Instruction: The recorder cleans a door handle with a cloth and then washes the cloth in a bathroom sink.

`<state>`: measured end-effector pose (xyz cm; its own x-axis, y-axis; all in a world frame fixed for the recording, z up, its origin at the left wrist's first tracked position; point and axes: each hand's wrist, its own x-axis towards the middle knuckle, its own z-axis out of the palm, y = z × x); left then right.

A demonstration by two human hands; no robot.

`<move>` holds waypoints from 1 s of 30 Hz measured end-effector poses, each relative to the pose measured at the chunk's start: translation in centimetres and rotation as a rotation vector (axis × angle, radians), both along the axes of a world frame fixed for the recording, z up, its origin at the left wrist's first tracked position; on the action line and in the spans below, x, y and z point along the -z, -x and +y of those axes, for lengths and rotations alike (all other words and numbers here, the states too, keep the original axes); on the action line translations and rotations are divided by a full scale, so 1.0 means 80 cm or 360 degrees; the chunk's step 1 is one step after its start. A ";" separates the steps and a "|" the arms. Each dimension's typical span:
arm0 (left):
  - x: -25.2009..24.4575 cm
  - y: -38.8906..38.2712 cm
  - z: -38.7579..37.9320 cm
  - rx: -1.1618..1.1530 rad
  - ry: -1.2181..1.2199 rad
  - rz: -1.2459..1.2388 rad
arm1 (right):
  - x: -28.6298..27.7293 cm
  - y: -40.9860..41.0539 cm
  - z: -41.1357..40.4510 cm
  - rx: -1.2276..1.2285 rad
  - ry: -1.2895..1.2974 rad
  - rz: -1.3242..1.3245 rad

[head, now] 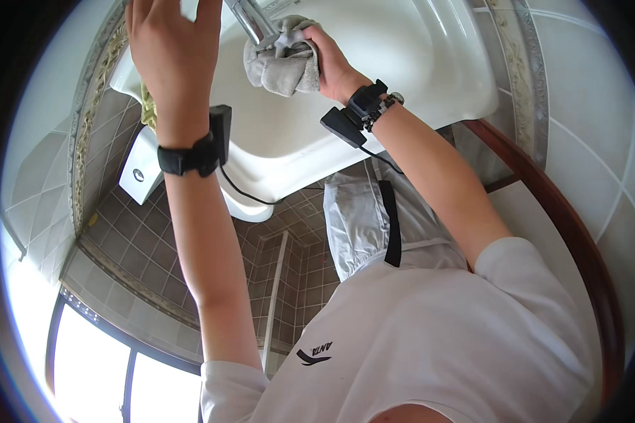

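My right hand (pixel 336 63) grips a bunched grey cloth (pixel 283 76) over the basin of a white ceramic sink (pixel 370 63). The chrome faucet spout (pixel 254 24) reaches down to the cloth, and a whitish patch, water or foam, shows on it just below the outlet. My left hand (pixel 172 53) is raised at the sink's left side, back of the hand towards me. Its fingertips run past the top edge of the picture, so whether they touch anything is hidden. Each wrist wears a black strapped device with a cable.
Left of the sink is a white toilet cistern (pixel 140 169) with a flush button. A yellow-green cloth (pixel 148 108) hangs behind my left wrist. A dark wooden edge (pixel 555 195) curves along my right side, beside a tiled wall (pixel 587 106). A bright window (pixel 92 354) lies lower left.
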<state>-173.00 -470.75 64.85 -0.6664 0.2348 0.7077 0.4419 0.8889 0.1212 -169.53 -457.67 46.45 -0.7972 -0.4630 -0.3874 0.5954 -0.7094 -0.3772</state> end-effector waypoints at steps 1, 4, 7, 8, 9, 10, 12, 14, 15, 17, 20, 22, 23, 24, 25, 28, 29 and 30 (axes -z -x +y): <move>0.013 -0.002 -0.009 0.0012 -0.0009 -0.0016 | 0.001 0.000 0.003 0.0041 0.0040 -0.0004; 0.070 -0.028 -0.012 -0.0122 -0.0825 -0.0195 | 0.013 0.010 0.020 0.0081 0.0048 0.0050; 0.159 -0.048 -0.009 -0.0203 -0.1479 -0.0694 | 0.031 0.017 0.005 0.0195 -0.0108 0.0021; 0.171 -0.061 0.017 -0.0271 -0.1622 -0.1127 | 0.027 0.007 0.019 0.0223 -0.0149 0.0078; 0.187 -0.057 0.014 -0.0173 -0.1631 -0.1264 | 0.013 0.007 0.015 0.0117 -0.0100 0.0032; 0.203 -0.053 0.014 -0.0108 -0.1687 -0.1157 | 0.004 0.005 0.014 0.0074 -0.0126 0.0014; 0.221 -0.044 0.014 -0.0022 -0.1749 -0.1057 | 0.000 0.008 0.015 0.0047 -0.0168 -0.0003; 0.227 -0.030 0.019 -0.0274 -0.1399 -0.1323 | 0.009 0.015 0.011 0.0214 -0.0677 0.0324; 0.230 -0.033 0.025 -0.0284 -0.1401 -0.1329 | 0.011 0.014 0.007 0.0205 -0.0676 0.0315; 0.230 -0.036 0.037 -0.0519 -0.1082 -0.1212 | -0.001 0.012 0.002 0.0310 -0.1683 0.0460; 0.225 -0.037 0.026 -0.0673 -0.0896 -0.1152 | -0.033 -0.005 -0.022 0.0232 -0.1751 0.0623; 0.224 -0.036 0.022 -0.0727 -0.0842 -0.1133 | -0.042 0.001 -0.036 0.0390 -0.1940 0.0632; 0.224 -0.039 0.019 -0.0737 -0.0836 -0.1131 | -0.044 0.007 -0.035 0.0385 -0.1930 0.0633; 0.217 -0.039 0.030 -0.0553 -0.1289 -0.1209 | -0.042 0.020 -0.024 0.0262 -0.1811 0.0439; 0.211 -0.041 0.034 -0.0362 -0.1733 -0.1272 | -0.036 0.030 -0.017 0.0143 -0.1677 0.0248; 0.195 -0.052 0.018 -0.0324 -0.1682 -0.1357 | -0.024 0.032 -0.016 0.0111 -0.1597 0.0277; 0.193 -0.052 0.012 -0.0350 -0.1594 -0.1420 | -0.024 0.033 -0.014 -0.0055 -0.1535 0.0250; 0.191 -0.051 0.011 -0.0358 -0.1588 -0.1425 | -0.024 0.033 -0.016 -0.0059 -0.1528 0.0244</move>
<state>-168.91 -469.84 49.55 -0.9390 -0.2925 -0.1808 -0.2688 0.2964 0.9165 -172.19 -458.99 48.36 -0.8617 -0.0303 -0.5066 0.5074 -0.0411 -0.8607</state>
